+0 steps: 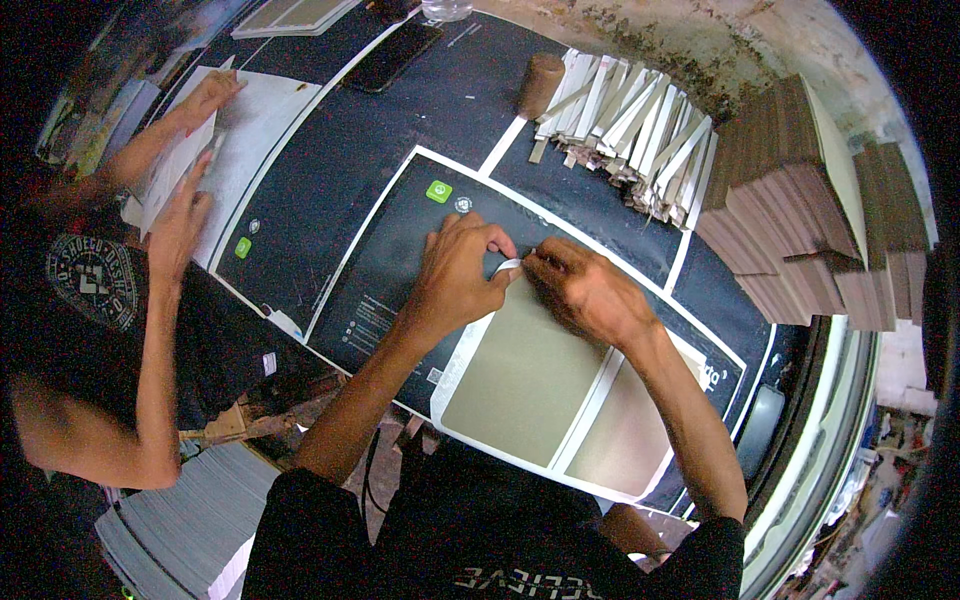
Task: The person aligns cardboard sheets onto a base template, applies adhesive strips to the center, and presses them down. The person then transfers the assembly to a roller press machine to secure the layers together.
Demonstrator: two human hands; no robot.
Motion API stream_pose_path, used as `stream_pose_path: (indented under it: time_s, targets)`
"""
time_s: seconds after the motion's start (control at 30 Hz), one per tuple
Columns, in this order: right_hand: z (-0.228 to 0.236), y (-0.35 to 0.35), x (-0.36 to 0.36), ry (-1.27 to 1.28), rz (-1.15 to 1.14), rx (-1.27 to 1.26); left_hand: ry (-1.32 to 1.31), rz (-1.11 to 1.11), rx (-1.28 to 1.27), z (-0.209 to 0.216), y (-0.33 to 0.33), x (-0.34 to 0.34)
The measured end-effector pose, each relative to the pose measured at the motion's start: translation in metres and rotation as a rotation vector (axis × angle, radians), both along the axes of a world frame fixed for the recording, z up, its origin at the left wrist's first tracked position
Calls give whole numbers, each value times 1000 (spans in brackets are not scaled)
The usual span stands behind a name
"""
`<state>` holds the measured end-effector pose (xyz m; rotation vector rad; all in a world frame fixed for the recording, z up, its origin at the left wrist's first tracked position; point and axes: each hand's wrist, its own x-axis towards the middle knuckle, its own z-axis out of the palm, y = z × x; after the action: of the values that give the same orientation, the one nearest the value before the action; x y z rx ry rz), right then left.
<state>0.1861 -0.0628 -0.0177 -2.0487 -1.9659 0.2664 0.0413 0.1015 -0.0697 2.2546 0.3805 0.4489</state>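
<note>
In front of me a white paper sheet (454, 385) lies on a dark printed mat (385, 245). On it are a large beige-grey board (530, 375) and a second board (625, 425), with a white strip between them. My left hand (455, 265) is at the sheet's far left corner, thumb and forefinger closed on a small curled edge of the white paper. Right beside it, my right hand (590, 295) has its fingers bunched at the same corner, pressing the paper edge by the board. Its fingertips partly hide the corner.
Cut strips (625, 125) lie piled at the back, beside a brown cylinder (541, 85). Tall stacks of brown boards (785, 200) stand at the right. A dark phone (393, 57) lies far left. A co-worker's hands (185, 205) handle white paper on the left. Stacked sheets (190, 520) sit below.
</note>
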Motion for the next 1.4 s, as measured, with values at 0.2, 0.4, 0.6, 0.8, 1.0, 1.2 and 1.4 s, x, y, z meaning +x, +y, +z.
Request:
stream_pose_path:
  time_s: [0.2, 0.4, 0.6, 0.8, 1.0, 1.2, 1.4]
  targets:
    - [9, -7, -20, -283, 124, -157, -17, -3, 28, 1, -2, -1]
    - [1, -19, -23, -145, 2, -16, -42, 10, 62, 1, -3, -2]
    - [2, -31, -25, 321, -280, 94, -95, 7, 11, 3, -5, -5]
    - [4, -21, -44, 123, -299, -41, -46, -4, 28, 5, -4, -7]
    - [-9, -23, -68, -439, -151, -1, -76, -37, 46, -7, -2, -5]
    - [-8, -26, -62, -242, -172, -9, -97, -9, 84, 2, -5, -7]
    - [15, -16, -22, 376, -386, 51, -180, 21, -57, 0, -7, -8]
